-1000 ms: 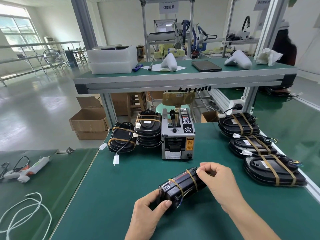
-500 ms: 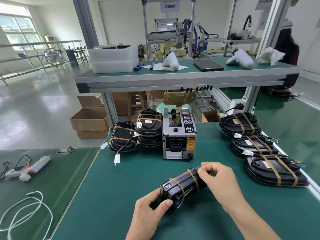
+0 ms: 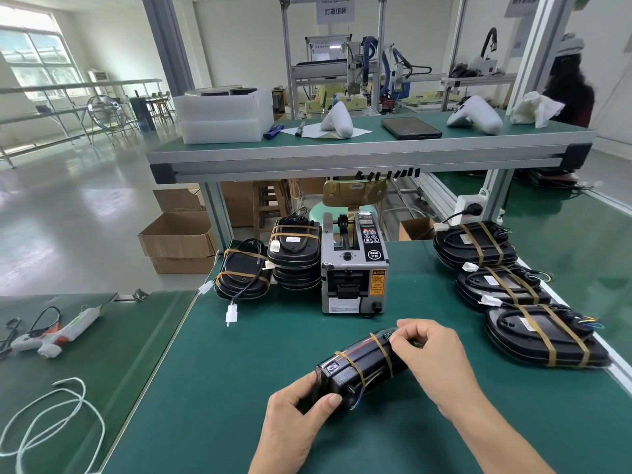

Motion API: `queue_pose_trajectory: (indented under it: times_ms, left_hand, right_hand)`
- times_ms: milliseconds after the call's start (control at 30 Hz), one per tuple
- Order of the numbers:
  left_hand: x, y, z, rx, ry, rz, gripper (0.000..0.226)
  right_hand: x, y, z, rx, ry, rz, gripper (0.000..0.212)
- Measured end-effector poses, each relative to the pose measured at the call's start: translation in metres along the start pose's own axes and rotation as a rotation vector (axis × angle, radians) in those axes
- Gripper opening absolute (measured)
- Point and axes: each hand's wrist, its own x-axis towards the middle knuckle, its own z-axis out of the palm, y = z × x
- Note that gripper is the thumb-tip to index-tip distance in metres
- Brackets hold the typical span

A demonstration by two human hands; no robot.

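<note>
Tape dispenser [image 3: 354, 271] behind held bundle [image 3: 359, 367], banded stacks [image 3: 543, 340] right

Black bundle [image 3: 359, 369], tan bands [image 3: 382, 350], green table [image 3: 239, 371]

Both hands, left [image 3: 290, 419] and right [image 3: 431, 360], grip a banded black bundle [image 3: 359, 367] over the green table [image 3: 239, 388].
</note>
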Motion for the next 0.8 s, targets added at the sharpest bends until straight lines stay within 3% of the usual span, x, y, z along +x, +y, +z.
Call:
queue_pose_trajectory:
  times_ms: [167,367,800]
  left_hand:
    - [0.0003,-0.0034,-0.0004,0.018,-0.002,-0.001,0.041]
    - [0.0004,-0.0027,-0.0003,0.007,0.003,-0.004,0.052]
    - [-0.001,0.0028,-0.0004,0.003,0.001,0.0,0.049]
  right_hand:
    - [-0.0012,-0.0032,-0.0005,-0.078,-0.002,-0.037,0.021]
    - [0.0004,-0.0046,-0.0007,-0.114,-0.007,-0.032,0.019]
    - [0.0039,-0.004,0.0001,-0.125,-0.013,-0.012,0.022]
